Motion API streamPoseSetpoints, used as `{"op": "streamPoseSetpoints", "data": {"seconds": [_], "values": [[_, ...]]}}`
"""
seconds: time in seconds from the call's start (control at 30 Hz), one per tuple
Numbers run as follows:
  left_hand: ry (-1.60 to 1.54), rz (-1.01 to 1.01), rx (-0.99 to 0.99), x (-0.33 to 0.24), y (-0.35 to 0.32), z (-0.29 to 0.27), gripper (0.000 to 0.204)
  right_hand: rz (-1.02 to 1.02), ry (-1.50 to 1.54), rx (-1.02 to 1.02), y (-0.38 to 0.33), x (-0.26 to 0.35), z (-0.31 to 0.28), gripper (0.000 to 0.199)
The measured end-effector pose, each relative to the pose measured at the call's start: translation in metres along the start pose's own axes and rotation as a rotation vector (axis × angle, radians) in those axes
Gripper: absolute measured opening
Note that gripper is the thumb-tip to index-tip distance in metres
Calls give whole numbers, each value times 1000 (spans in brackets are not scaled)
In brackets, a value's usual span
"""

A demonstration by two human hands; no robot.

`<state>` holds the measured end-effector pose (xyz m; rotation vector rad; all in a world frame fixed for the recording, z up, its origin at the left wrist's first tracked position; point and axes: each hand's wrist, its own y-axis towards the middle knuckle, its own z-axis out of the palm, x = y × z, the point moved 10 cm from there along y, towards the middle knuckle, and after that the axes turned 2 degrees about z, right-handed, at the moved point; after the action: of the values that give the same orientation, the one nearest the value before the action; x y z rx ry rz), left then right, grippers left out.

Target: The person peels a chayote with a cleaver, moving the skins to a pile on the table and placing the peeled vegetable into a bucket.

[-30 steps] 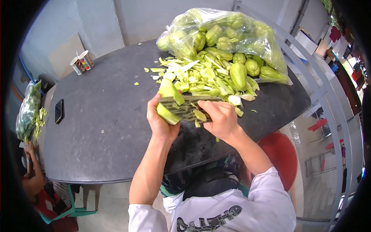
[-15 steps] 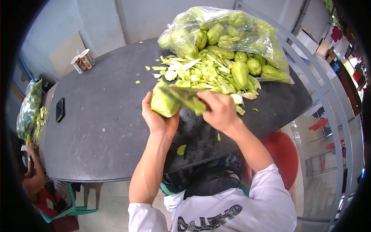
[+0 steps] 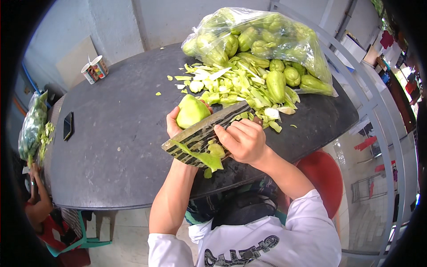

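Left grip wrapped tight round the pale green squash, raised just above the bench near the peel heap so strips fall clear; right grip clenched on the cleaver, blade laid flat against the squash for shaving.

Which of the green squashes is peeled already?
The squash in the left hand, pale and smooth, with the cleaver in the right hand against it. Those in the bag and pile keep darker skin.
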<state>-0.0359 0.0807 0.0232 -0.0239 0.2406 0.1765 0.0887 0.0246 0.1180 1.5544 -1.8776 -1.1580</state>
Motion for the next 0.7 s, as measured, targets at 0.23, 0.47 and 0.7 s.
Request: {"op": "streamPoseSetpoints", "data": {"seconds": [0.23,0.47,0.7], "values": [[192,215,-235,-17,-5,-1,52,276,-20,79,-13,-46,10,41],[54,15,6,-1,-1,5,54,151,141,84,5,-17,-9,42],[255,211,-131,-9,-7,16,57,462,116,168,-25,-75,15,34]]}}
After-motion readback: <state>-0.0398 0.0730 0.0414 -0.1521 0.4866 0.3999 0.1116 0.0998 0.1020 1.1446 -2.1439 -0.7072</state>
